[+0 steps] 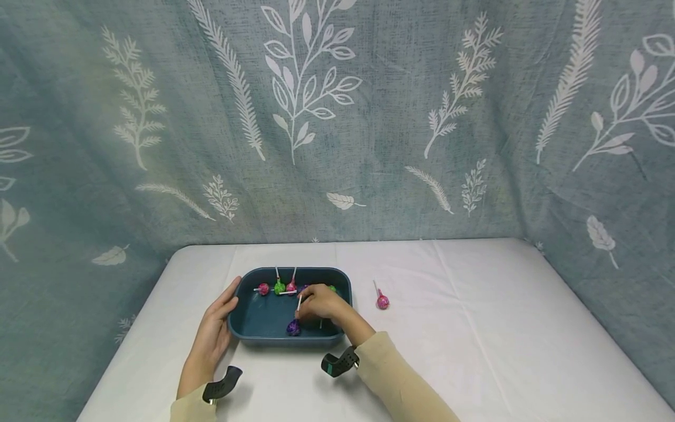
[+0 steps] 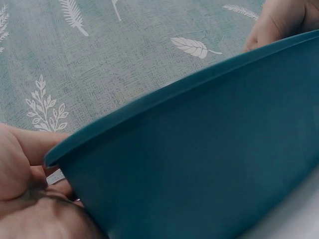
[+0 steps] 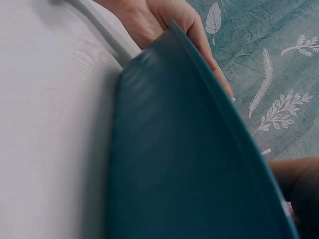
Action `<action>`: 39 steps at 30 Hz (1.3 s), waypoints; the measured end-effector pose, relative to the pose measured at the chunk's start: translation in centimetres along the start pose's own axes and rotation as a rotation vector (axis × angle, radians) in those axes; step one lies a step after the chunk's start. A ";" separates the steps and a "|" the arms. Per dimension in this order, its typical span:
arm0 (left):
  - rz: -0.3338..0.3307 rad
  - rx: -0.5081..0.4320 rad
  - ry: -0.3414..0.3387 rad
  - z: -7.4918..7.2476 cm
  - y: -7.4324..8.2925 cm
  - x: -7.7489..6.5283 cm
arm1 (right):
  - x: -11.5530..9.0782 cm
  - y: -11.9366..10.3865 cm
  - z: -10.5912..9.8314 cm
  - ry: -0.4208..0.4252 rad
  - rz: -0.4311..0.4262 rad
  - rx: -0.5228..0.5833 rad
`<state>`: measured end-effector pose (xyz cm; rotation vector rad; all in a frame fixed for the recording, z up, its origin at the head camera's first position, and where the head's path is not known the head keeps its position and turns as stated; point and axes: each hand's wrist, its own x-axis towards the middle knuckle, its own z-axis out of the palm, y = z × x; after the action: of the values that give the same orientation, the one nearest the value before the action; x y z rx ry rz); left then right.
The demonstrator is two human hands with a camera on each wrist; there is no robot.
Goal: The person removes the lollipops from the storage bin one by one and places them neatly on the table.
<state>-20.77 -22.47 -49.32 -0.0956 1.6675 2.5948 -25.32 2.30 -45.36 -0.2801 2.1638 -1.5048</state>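
A dark blue-green rectangular tray (image 1: 258, 316) stands on the white-covered table, with several wrapped lollipops inside. My left hand (image 1: 213, 325) rests against its left side, with fairly straight fingers at the rim. Over the tray's right half, my right hand (image 1: 323, 305) reaches in and pinches the stick of a purple lollipop (image 1: 293, 328), whose head hangs toward the near wall. Along the back lie a pink lollipop (image 1: 263, 289), a green lollipop (image 1: 279, 288) and another pink one. The right hand partly hides more lollipops. In both wrist views the tray's outer wall (image 2: 189, 149) blocks the inside.
One pink lollipop (image 1: 382, 302) lies on the white tablecloth (image 1: 448, 351), right of the tray. A blue-green curtain (image 1: 369, 117) with white leaf prints hangs behind the table. Each wrist carries a black strap-on device.
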 end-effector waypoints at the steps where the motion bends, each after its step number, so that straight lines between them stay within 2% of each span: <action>1: 0.000 -0.001 -0.001 0.0 0.0 0.0 | 0.0 0.1 0.1 0.000 0.000 0.004; 9: 0.001 -0.009 -0.009 -0.1 -0.1 0.0 | -0.1 0.2 0.7 -0.009 -0.051 -0.084; 13: 0.002 -0.005 -0.008 -0.1 -0.2 -0.1 | -0.2 0.4 1.0 -0.045 -0.042 -0.032; 21: 0.008 0.000 -0.012 -0.1 -0.2 -0.2 | -0.5 0.5 1.1 -0.038 -0.034 -0.049; 29: 0.004 0.000 -0.003 0.0 -0.2 -0.2 | -0.5 0.7 0.7 -0.085 -0.060 0.011; 39: 0.009 -0.019 -0.021 0.0 -0.1 -0.3 | -0.9 0.6 0.2 -0.144 -0.046 0.068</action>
<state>-20.48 -22.43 -49.40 -0.0618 1.6402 2.6097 -24.36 2.76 -45.66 -0.4042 2.0029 -1.5305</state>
